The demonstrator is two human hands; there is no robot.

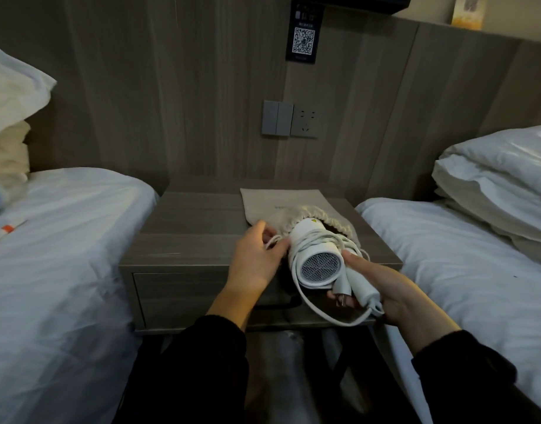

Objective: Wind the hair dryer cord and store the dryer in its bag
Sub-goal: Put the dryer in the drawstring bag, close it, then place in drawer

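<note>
— Where is the hair dryer found?

— It is held over the front edge of the counter, nozzle end pushed into the gathered mouth of the beige bag at 12 o'clock, rear grille turned toward the camera.

— How is the cord arranged?

— It is looped around the body, with one loop hung below at 6 o'clock; the plug is seen beside the folded handle.

— And the hands?

— The left hand, at 9 o'clock of the dryer, is pinched on the bag's rim and drawstring. The right hand, at 4 o'clock, is closed around the handle and plug.

— What flanks the counter?

— A bed is seen at each side.
</note>
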